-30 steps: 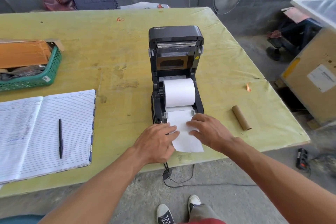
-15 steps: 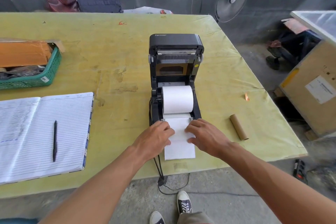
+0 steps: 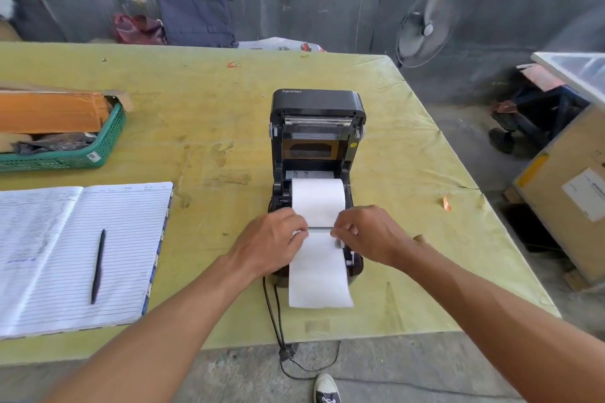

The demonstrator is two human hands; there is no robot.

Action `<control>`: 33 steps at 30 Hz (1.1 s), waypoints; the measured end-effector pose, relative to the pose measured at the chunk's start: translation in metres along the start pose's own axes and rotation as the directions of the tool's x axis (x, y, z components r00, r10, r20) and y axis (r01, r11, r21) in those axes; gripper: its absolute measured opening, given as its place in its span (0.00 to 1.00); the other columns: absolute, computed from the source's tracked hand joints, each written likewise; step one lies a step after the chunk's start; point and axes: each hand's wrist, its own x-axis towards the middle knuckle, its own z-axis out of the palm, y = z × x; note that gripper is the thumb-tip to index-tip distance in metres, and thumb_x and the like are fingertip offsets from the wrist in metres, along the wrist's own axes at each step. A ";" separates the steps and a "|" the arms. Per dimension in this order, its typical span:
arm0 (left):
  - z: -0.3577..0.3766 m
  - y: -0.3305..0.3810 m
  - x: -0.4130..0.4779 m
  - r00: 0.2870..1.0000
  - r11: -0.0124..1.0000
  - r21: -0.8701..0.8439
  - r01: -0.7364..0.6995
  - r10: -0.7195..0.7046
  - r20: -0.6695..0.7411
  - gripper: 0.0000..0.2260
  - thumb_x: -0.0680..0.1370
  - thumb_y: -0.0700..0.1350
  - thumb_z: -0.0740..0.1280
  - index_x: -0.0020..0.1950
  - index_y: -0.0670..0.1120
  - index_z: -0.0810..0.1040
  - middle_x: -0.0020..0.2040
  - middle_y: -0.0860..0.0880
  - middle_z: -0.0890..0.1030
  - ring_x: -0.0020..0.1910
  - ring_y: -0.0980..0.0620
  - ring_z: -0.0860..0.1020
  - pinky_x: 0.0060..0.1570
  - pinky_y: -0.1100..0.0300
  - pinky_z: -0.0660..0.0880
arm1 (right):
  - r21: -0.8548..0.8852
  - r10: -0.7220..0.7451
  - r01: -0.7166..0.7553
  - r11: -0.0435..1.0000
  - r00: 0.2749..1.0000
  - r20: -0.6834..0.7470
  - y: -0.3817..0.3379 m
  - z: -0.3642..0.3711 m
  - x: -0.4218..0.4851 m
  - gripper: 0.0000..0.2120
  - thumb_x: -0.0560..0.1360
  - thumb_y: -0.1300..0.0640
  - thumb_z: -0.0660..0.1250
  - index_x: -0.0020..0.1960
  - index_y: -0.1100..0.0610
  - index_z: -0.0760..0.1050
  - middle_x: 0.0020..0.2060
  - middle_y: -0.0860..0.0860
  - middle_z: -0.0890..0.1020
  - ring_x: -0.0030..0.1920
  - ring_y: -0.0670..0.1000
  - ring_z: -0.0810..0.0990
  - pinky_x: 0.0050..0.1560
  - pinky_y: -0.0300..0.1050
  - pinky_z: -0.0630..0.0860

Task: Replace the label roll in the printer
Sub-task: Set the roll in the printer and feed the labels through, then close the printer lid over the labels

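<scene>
A black label printer [image 3: 317,101] stands on the yellow-green table [image 3: 212,108] with its lid tipped up and back. A white label roll [image 3: 317,203] sits in its bay. The loose label strip [image 3: 319,275] runs from the roll over the printer's front and onto the table. My left hand [image 3: 271,239] has curled fingers at the strip's left edge, just below the roll. At the right edge my right hand [image 3: 370,235] pinches with curled fingers, beside a grey paper guide. The fingertips hide the exact contact.
An open lined notebook [image 3: 65,255] with a black pen [image 3: 98,267] lies at the left. A green basket [image 3: 108,147] sits further back. The printer cable [image 3: 278,321] hangs over the table's near edge. A cardboard box [image 3: 563,199] and a fan [image 3: 425,26] stand off to the right.
Both hands have moved up the strip, from lying on it near the table to its edges just below the roll. Their fingers have curled. The cardboard core is now behind my right wrist.
</scene>
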 end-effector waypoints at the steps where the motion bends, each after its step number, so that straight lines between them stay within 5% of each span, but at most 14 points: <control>1: -0.006 0.000 0.010 0.997 1.000 0.001 0.016 -0.016 -0.072 0.07 0.79 0.44 0.66 0.50 0.46 0.83 0.46 0.51 0.81 0.39 0.52 0.79 0.36 0.60 0.75 | -0.001 0.020 -0.020 1.000 0.999 -0.043 0.001 -0.008 0.007 0.09 0.80 0.53 0.67 0.47 0.56 0.84 0.42 0.49 0.87 0.42 0.53 0.83 0.43 0.47 0.79; 4: -0.030 0.004 0.043 0.942 0.996 -0.032 0.082 -0.088 -0.323 0.04 0.78 0.41 0.68 0.49 0.45 0.82 0.44 0.52 0.81 0.38 0.55 0.78 0.36 0.67 0.74 | -0.008 0.079 -0.084 0.996 0.959 -0.273 0.005 -0.037 0.029 0.10 0.79 0.52 0.66 0.47 0.55 0.83 0.44 0.50 0.86 0.42 0.54 0.83 0.43 0.49 0.80; 6: -0.048 0.007 0.067 0.864 0.986 -0.081 0.143 -0.164 -0.475 0.05 0.77 0.41 0.68 0.52 0.44 0.81 0.47 0.51 0.80 0.41 0.55 0.77 0.41 0.72 0.70 | 0.088 0.147 -0.119 0.989 0.866 -0.478 0.004 -0.063 0.043 0.09 0.79 0.52 0.65 0.49 0.54 0.83 0.47 0.49 0.85 0.44 0.52 0.83 0.44 0.46 0.78; 9: -0.074 0.011 0.103 0.712 0.926 -0.219 0.307 -0.376 -0.593 0.13 0.79 0.46 0.65 0.63 0.44 0.76 0.59 0.46 0.77 0.55 0.50 0.76 0.53 0.63 0.69 | 0.348 0.339 -0.140 0.927 0.710 -0.617 -0.002 -0.101 0.064 0.11 0.80 0.51 0.63 0.56 0.55 0.80 0.54 0.51 0.84 0.52 0.52 0.81 0.52 0.47 0.76; 11: -0.087 0.015 0.123 0.631 0.829 -0.323 0.456 -0.558 -0.539 0.21 0.81 0.51 0.62 0.70 0.42 0.71 0.67 0.44 0.73 0.64 0.48 0.73 0.58 0.60 0.67 | 0.505 0.461 -0.174 0.846 0.716 -0.525 0.001 -0.118 0.082 0.17 0.81 0.49 0.61 0.64 0.57 0.77 0.59 0.53 0.82 0.59 0.55 0.79 0.59 0.49 0.75; 13: -0.095 0.015 0.138 0.564 0.681 -0.414 0.604 -0.732 -0.382 0.26 0.81 0.56 0.58 0.72 0.40 0.68 0.69 0.43 0.72 0.63 0.45 0.73 0.54 0.56 0.68 | 0.598 0.501 -0.215 0.772 0.785 -0.365 0.004 -0.126 0.098 0.19 0.81 0.46 0.59 0.64 0.58 0.75 0.52 0.52 0.81 0.56 0.56 0.77 0.57 0.49 0.73; 16: -0.093 0.014 0.147 0.543 0.542 -0.491 0.682 -0.825 -0.157 0.25 0.82 0.61 0.53 0.48 0.40 0.75 0.48 0.43 0.78 0.39 0.47 0.74 0.35 0.55 0.65 | 0.657 0.473 -0.259 0.708 0.864 -0.170 0.001 -0.120 0.109 0.18 0.83 0.46 0.55 0.53 0.60 0.72 0.36 0.50 0.70 0.41 0.54 0.70 0.44 0.48 0.68; 18: -0.084 0.015 0.143 0.555 0.548 -0.500 0.671 -0.818 -0.151 0.25 0.81 0.61 0.53 0.36 0.43 0.69 0.38 0.45 0.75 0.32 0.48 0.69 0.31 0.55 0.62 | 0.657 0.444 -0.253 0.710 0.885 -0.138 -0.004 -0.111 0.107 0.17 0.84 0.47 0.54 0.50 0.60 0.72 0.33 0.50 0.69 0.35 0.51 0.69 0.37 0.46 0.67; 29: -0.082 0.053 0.103 0.525 0.540 -0.525 0.657 -0.828 -0.194 0.22 0.79 0.58 0.60 0.31 0.44 0.64 0.29 0.49 0.69 0.27 0.49 0.65 0.26 0.57 0.59 | 0.645 0.482 -0.242 0.725 0.847 -0.224 -0.021 -0.093 0.059 0.17 0.83 0.51 0.56 0.38 0.56 0.66 0.32 0.50 0.69 0.30 0.51 0.67 0.30 0.45 0.62; 33: -0.084 0.068 0.081 0.516 0.513 -0.515 0.687 -0.843 -0.152 0.22 0.78 0.57 0.62 0.31 0.44 0.65 0.30 0.49 0.70 0.27 0.50 0.67 0.26 0.58 0.60 | 0.697 0.523 -0.241 0.676 0.823 -0.223 -0.034 -0.083 0.033 0.11 0.82 0.51 0.57 0.48 0.56 0.72 0.38 0.52 0.75 0.37 0.53 0.72 0.34 0.45 0.66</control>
